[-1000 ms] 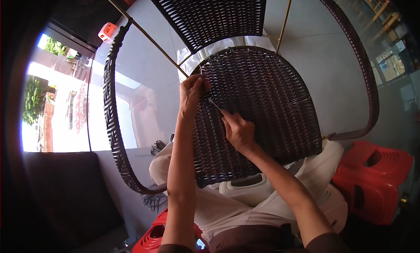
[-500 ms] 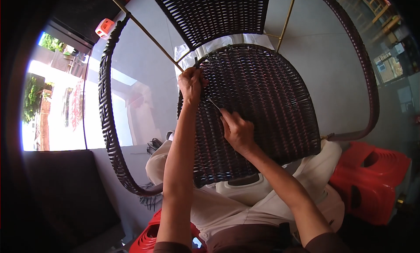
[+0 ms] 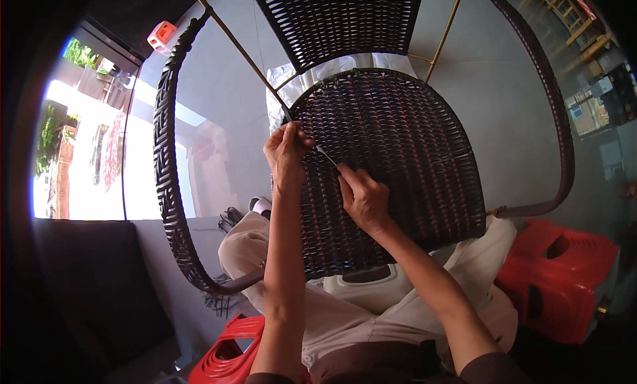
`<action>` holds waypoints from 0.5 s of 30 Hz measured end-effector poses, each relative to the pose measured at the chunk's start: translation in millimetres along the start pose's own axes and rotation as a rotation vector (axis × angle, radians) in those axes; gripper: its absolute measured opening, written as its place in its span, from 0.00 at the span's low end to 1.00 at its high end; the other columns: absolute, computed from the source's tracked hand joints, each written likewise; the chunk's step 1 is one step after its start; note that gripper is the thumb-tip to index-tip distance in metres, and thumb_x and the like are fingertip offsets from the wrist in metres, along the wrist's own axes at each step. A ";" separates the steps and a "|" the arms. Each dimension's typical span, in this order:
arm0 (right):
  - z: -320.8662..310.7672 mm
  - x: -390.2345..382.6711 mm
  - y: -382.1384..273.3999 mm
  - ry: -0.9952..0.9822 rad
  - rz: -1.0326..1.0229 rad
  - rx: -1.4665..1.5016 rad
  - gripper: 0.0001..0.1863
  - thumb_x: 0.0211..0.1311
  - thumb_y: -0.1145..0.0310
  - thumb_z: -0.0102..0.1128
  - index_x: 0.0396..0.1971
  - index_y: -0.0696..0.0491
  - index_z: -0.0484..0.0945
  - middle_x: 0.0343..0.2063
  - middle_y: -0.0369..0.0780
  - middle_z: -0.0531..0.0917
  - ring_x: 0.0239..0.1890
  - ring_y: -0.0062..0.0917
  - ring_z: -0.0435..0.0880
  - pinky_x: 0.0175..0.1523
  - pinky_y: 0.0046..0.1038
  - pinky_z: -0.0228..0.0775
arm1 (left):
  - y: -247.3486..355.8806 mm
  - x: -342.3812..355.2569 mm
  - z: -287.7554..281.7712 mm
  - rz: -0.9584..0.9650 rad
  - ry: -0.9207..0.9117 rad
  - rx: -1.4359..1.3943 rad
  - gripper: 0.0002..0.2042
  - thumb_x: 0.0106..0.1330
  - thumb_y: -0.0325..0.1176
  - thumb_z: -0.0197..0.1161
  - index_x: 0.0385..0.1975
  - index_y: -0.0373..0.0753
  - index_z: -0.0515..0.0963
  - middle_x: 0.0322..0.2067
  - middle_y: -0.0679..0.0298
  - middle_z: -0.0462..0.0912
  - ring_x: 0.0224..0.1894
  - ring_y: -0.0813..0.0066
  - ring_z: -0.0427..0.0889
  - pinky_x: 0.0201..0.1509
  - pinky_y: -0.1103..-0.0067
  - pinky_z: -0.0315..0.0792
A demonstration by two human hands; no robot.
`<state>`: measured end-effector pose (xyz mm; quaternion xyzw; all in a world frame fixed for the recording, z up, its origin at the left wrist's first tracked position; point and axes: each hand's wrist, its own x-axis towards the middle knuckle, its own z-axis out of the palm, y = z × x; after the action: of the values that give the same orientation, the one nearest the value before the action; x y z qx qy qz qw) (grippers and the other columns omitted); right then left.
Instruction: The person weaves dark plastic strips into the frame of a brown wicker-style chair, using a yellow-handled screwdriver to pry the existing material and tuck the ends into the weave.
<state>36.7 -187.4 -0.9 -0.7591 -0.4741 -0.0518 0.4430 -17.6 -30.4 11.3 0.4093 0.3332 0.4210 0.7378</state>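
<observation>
A dark brown woven chair, its seat [image 3: 405, 158] facing up, sits over my knees, with the woven backrest [image 3: 345, 25] beyond it. At the seat's left edge my left hand [image 3: 285, 155] is closed in a pinch on a dark weaving strip [image 3: 287, 113], whose end sticks up past the fingers. My right hand [image 3: 366, 199] is closed round a thin metal tool [image 3: 326, 155], over the left part of the seat. The tool's shaft points up and left, with its tip close beside my left fingers. Its handle is hidden in my right hand.
Wrapped armrests curve out on the left [image 3: 164, 145] and right [image 3: 564, 118]. A gold frame bar [image 3: 242, 49] runs beside the backrest. Red plastic stools stand at right [image 3: 557, 278] and lower left [image 3: 229, 351]. Loose dark strips [image 3: 219, 304] lie below the left armrest.
My left hand has moved slightly down, toward me, and the strip end shows more above it. The right hand with the tool has shifted slightly right. The chair sits slightly further right in view.
</observation>
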 end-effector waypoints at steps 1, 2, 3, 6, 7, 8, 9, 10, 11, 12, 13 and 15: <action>-2.2 -0.1 -0.8 0.007 0.003 0.018 0.10 0.52 0.75 0.56 0.37 0.54 0.76 0.15 0.37 0.74 0.13 0.25 0.74 0.17 0.24 0.66 | -3.0 -6.8 -4.9 0.001 0.004 -0.006 0.09 0.63 0.31 0.54 0.30 0.29 0.74 0.19 0.65 0.73 0.19 0.79 0.72 0.24 0.85 0.70; -7.8 0.3 -3.1 -0.042 0.070 0.036 0.10 0.51 0.76 0.56 0.36 0.55 0.77 0.16 0.38 0.76 0.15 0.26 0.75 0.19 0.25 0.66 | -5.5 -12.8 -8.7 0.015 0.000 0.004 0.09 0.63 0.32 0.54 0.30 0.30 0.74 0.19 0.65 0.73 0.18 0.79 0.71 0.24 0.85 0.70; -9.5 -0.9 0.4 -0.021 0.074 0.112 0.10 0.52 0.76 0.56 0.36 0.56 0.77 0.19 0.40 0.78 0.15 0.24 0.76 0.19 0.24 0.66 | -7.3 -16.6 -11.2 0.030 -0.004 0.015 0.10 0.63 0.32 0.54 0.29 0.30 0.74 0.18 0.65 0.73 0.18 0.80 0.71 0.25 0.85 0.70; -23.7 8.5 -5.8 -0.088 0.242 0.201 0.09 0.54 0.73 0.56 0.36 0.56 0.76 0.23 0.42 0.80 0.19 0.28 0.79 0.24 0.26 0.69 | -3.1 -24.7 -11.5 0.009 0.009 0.055 0.10 0.62 0.32 0.54 0.27 0.31 0.74 0.17 0.64 0.74 0.17 0.79 0.71 0.25 0.85 0.70; -28.8 17.2 -9.6 -0.126 0.297 0.213 0.09 0.54 0.73 0.56 0.36 0.56 0.76 0.22 0.43 0.80 0.19 0.30 0.79 0.24 0.27 0.68 | -1.7 -26.0 -10.0 -0.006 0.015 0.101 0.10 0.62 0.32 0.54 0.26 0.31 0.74 0.16 0.63 0.74 0.17 0.79 0.72 0.25 0.85 0.69; -26.0 22.1 -7.3 -0.098 0.247 0.219 0.09 0.54 0.73 0.56 0.36 0.56 0.77 0.18 0.41 0.78 0.15 0.24 0.74 0.21 0.24 0.63 | -2.5 -26.7 -9.2 -0.005 0.017 0.092 0.10 0.62 0.32 0.54 0.26 0.31 0.74 0.16 0.63 0.74 0.17 0.79 0.72 0.25 0.85 0.69; -22.7 26.5 -5.8 -0.071 0.197 0.226 0.09 0.54 0.74 0.56 0.36 0.56 0.77 0.14 0.39 0.77 0.11 0.19 0.69 0.19 0.21 0.59 | -3.7 -27.2 -8.5 -0.019 0.020 0.097 0.09 0.62 0.32 0.54 0.26 0.31 0.74 0.16 0.63 0.75 0.16 0.79 0.72 0.24 0.85 0.69; -21.8 31.1 -8.4 -0.073 0.194 0.223 0.09 0.54 0.74 0.56 0.36 0.56 0.77 0.14 0.39 0.77 0.11 0.19 0.69 0.19 0.21 0.59 | -4.4 -27.2 -9.0 -0.034 0.022 0.105 0.09 0.61 0.31 0.54 0.25 0.31 0.74 0.16 0.62 0.75 0.16 0.78 0.72 0.23 0.85 0.69; -22.4 36.2 -12.7 -0.168 0.242 0.163 0.08 0.54 0.73 0.57 0.35 0.55 0.77 0.15 0.41 0.77 0.12 0.22 0.72 0.20 0.23 0.61 | -4.3 -27.6 -9.4 -0.034 0.023 0.100 0.09 0.61 0.31 0.54 0.25 0.31 0.74 0.16 0.62 0.75 0.16 0.78 0.72 0.23 0.85 0.69; -22.5 40.0 -14.7 -0.262 0.290 0.101 0.08 0.53 0.73 0.57 0.34 0.55 0.78 0.16 0.42 0.78 0.13 0.25 0.75 0.21 0.25 0.63 | -4.0 -28.0 -9.5 -0.033 0.030 0.078 0.09 0.61 0.31 0.54 0.25 0.31 0.74 0.17 0.62 0.75 0.15 0.78 0.71 0.23 0.85 0.69; -21.4 41.1 -14.0 -0.266 0.289 0.097 0.08 0.53 0.73 0.57 0.34 0.55 0.78 0.16 0.42 0.78 0.13 0.25 0.75 0.21 0.25 0.63 | -4.6 -29.0 -10.1 -0.034 0.038 0.056 0.09 0.61 0.30 0.53 0.24 0.31 0.74 0.17 0.61 0.75 0.15 0.78 0.71 0.22 0.85 0.68; -20.1 43.3 -11.8 -0.283 0.236 0.056 0.08 0.51 0.73 0.58 0.33 0.54 0.78 0.18 0.44 0.79 0.18 0.32 0.78 0.24 0.29 0.67 | -4.5 -29.3 -8.8 -0.043 0.036 0.049 0.08 0.61 0.29 0.53 0.24 0.31 0.74 0.17 0.61 0.75 0.15 0.78 0.71 0.21 0.84 0.68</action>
<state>58.1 -170.8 40.1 -0.7964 -0.4407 0.1213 0.3959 -35.8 -55.1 7.7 0.4122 0.3655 0.4040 0.7303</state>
